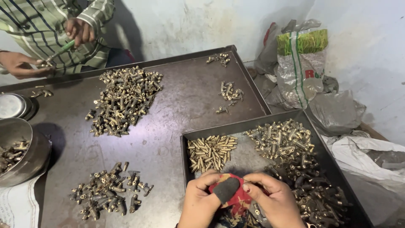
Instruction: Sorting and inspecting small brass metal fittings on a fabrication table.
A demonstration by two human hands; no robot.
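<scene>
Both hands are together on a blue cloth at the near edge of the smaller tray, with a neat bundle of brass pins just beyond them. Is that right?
Not quite: the head view shows the cloth is red, with a dark grey patch, not blue. The rest stands: the left hand and right hand meet on it at the smaller tray's near edge, with the brass pins just beyond.

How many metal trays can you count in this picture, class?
2. The large tray spans the middle, carrying loose piles of brass parts. The smaller tray sits at lower right, overlapping its corner, beneath the person's hands; its near end is cut off.
</scene>
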